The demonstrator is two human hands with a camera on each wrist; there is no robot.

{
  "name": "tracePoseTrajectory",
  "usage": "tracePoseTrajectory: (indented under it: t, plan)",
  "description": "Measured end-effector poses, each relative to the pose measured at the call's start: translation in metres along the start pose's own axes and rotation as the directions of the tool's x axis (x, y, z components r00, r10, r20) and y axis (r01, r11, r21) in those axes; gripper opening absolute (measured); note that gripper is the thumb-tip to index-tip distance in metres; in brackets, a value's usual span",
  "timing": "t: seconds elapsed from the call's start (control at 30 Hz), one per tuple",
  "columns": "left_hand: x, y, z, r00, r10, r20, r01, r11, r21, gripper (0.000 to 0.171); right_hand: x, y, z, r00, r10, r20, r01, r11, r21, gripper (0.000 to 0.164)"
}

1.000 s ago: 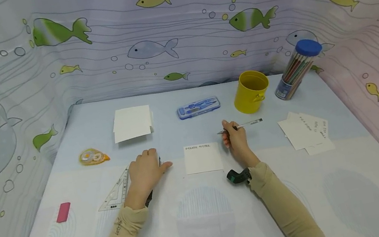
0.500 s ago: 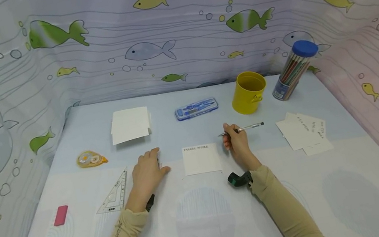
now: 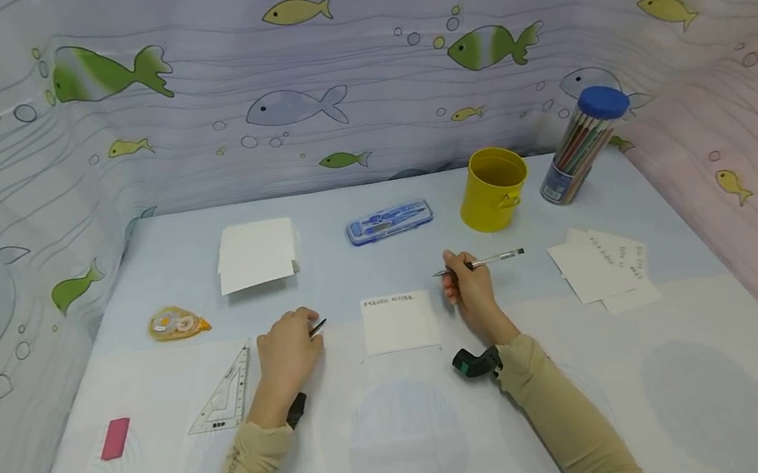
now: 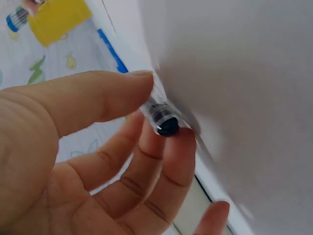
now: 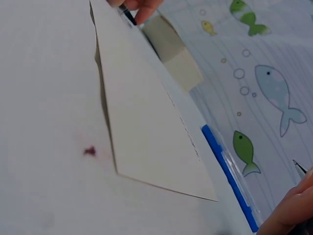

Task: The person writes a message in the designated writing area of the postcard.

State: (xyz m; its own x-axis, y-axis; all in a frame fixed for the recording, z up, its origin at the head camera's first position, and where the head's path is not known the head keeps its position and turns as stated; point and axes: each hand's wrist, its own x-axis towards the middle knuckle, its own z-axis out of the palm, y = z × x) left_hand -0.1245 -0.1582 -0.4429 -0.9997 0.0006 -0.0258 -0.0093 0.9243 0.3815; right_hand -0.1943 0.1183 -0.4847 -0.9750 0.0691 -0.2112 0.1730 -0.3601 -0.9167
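My left hand (image 3: 289,352) pinches a small pen cap (image 4: 164,117), a clear tube with a black end, between thumb and fingertips. In the head view its dark tip pokes out to the right of the fingers. A gel pen (image 3: 497,258) with a clear barrel is gripped in my right hand (image 3: 474,291), its point facing left above the table. Between the hands lies a white paper card (image 3: 399,326) with a line of small handwriting along its top edge. The right wrist view shows the same card (image 5: 146,117) close up, the left hand (image 5: 146,7) beyond it.
At the back stand a stack of blank cards (image 3: 256,255), a blue stationery case (image 3: 389,222), a yellow cup (image 3: 487,200) and a pencil tub (image 3: 578,155). Written cards (image 3: 601,269) lie right; correction tape (image 3: 175,323), a set square (image 3: 224,395) and a pink eraser (image 3: 114,439) lie left.
My left hand's thumb has drawn in from its spread position, and the fingers now pinch the pen cap, which has turned to point up and right. The right hand keeps its pen in place.
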Motion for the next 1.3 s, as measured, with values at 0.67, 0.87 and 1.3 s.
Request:
tracePoseTrajectory:
  t: [0.67, 0.87, 1.3]
  plan:
    - [0.03, 0.046, -0.008, 0.983, 0.177, -0.056, -0.185, 0.91, -0.371, 0.024, -0.007, -0.001, 0.012, 0.998, 0.069, 0.0, -0.069, 0.997, 0.018, 0.031]
    - [0.03, 0.055, -0.001, 0.968, 0.235, -0.085, -0.249, 0.879, -0.408, 0.023, -0.015, -0.003, 0.021, 0.998, 0.04, 0.045, -0.042, 0.999, 0.029, 0.042]
    - [0.026, 0.062, 0.008, 0.962, 0.257, -0.093, -0.272, 0.876, -0.399, 0.021, -0.027, 0.0, 0.037, 0.986, 0.055, 0.155, -0.065, 0.996, 0.063, 0.027]
